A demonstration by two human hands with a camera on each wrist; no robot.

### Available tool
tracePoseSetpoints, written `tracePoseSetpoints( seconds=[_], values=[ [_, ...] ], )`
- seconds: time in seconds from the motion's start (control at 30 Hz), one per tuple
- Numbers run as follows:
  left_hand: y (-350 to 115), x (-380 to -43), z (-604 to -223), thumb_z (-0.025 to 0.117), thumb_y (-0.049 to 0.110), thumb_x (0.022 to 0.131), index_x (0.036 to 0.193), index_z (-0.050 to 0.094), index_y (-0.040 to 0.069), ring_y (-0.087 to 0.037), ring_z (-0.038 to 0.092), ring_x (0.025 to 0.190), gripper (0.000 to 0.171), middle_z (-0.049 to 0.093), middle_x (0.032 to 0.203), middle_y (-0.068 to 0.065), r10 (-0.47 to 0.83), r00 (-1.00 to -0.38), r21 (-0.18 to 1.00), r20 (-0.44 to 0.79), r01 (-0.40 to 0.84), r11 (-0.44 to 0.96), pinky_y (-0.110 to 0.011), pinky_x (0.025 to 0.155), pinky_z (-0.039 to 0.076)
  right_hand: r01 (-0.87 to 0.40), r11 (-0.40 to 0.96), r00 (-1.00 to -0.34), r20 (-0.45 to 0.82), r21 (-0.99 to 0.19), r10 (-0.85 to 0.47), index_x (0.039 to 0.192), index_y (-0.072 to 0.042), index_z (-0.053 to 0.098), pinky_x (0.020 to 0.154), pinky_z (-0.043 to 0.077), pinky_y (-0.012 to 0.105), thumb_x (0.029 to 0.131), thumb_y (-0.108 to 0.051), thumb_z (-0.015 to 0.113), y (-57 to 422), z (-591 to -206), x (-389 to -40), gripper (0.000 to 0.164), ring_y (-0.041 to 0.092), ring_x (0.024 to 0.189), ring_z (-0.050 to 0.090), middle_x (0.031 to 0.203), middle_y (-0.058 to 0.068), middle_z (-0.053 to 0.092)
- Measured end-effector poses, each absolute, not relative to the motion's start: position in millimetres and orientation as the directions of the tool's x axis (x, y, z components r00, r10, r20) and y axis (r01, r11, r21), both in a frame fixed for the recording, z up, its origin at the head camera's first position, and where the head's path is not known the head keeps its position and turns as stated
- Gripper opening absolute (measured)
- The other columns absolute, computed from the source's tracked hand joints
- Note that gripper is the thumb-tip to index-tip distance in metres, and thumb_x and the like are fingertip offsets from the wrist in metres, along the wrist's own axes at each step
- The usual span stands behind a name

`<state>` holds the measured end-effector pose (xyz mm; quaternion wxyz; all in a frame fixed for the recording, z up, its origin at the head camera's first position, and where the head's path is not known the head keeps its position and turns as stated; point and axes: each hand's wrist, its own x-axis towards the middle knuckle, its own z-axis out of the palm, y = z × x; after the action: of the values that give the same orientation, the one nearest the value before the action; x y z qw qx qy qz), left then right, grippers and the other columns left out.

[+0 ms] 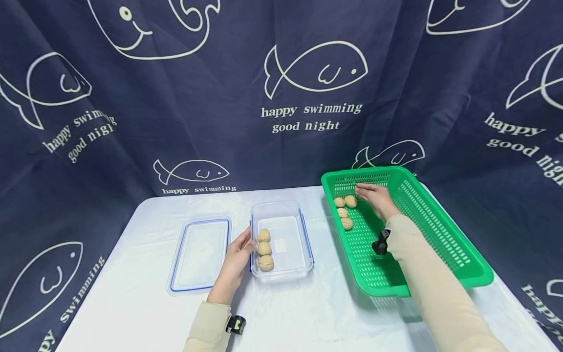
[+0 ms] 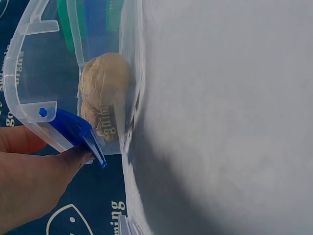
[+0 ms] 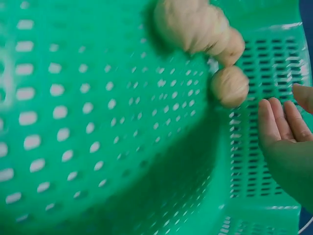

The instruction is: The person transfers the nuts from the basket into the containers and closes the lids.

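Note:
Three walnuts [image 1: 264, 249] lie in a row along the left side of a clear plastic food container [image 1: 288, 274] with blue clips. My left hand [image 1: 239, 256] grips that container's left side. In the left wrist view its thumb lies against a blue clip [image 2: 80, 132], the fingers behind the wall. My right hand [image 1: 376, 198] reaches into a green plastic basket [image 1: 448, 220], fingers extended and holding nothing. Several walnuts [image 1: 346, 224] sit along the basket's left wall. The right wrist view shows the fingertips close to one walnut [image 3: 231, 87].
A clear lid [image 1: 200, 256] with a blue seal lies flat on the white-covered table [image 1: 145, 254], left of the container. The basket stands at the table's right side. Dark blue cloth [image 1: 246, 122] with fish drawings hangs behind the table.

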<state>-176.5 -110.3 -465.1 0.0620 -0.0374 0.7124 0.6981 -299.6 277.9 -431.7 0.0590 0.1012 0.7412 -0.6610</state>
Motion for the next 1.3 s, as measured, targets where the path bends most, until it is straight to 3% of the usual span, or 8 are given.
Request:
tracePoseSetpoints(
  seconds=[0.33, 0.73, 1.3],
  values=[
    [-111, -175, -464, 0.042, 0.004, 0.1, 0.148, 0.029, -0.002, -0.036, 0.026, 0.141, 0.05, 0.03, 0.152, -0.024, 0.042, -0.991, 0.992, -0.128, -0.127, 0.025, -0.045, 0.118, 0.021, 0.345, 0.279, -0.938, -0.34, -0.896, 0.071, 0.145, 0.005, 0.035, 0.112, 0.036, 0.037, 0.099, -0.011, 0.052, 287, -450, -302, 0.052, 0.035, 0.137, 0.034, 0.152, 0.023, 0.03],
    [-111, -175, -464, 0.044, 0.004, 0.1, 0.148, 0.029, -0.003, -0.037, 0.027, 0.141, 0.051, 0.031, 0.151, -0.024, 0.036, -0.992, 0.991, -0.124, -0.122, 0.049, -0.045, 0.117, 0.022, 0.296, 0.404, -0.95, -0.311, -0.865, 0.03, 0.145, 0.004, 0.035, 0.107, 0.039, 0.047, 0.095, -0.018, 0.061, 280, -452, -299, 0.061, 0.039, 0.135, 0.034, 0.15, 0.025, 0.032],
    [-111, -175, -466, 0.043, 0.004, 0.1, 0.148, 0.029, -0.003, -0.037, 0.028, 0.14, 0.05, 0.032, 0.151, -0.025, 0.033, -0.992, 0.992, -0.119, -0.117, 0.055, -0.044, 0.117, 0.023, 0.259, 0.407, -0.964, -0.261, -0.876, 0.05, 0.141, 0.006, 0.041, 0.105, 0.042, 0.045, 0.094, -0.015, 0.062, 280, -454, -299, 0.056, 0.04, 0.13, 0.039, 0.145, 0.028, 0.039]
  ],
)
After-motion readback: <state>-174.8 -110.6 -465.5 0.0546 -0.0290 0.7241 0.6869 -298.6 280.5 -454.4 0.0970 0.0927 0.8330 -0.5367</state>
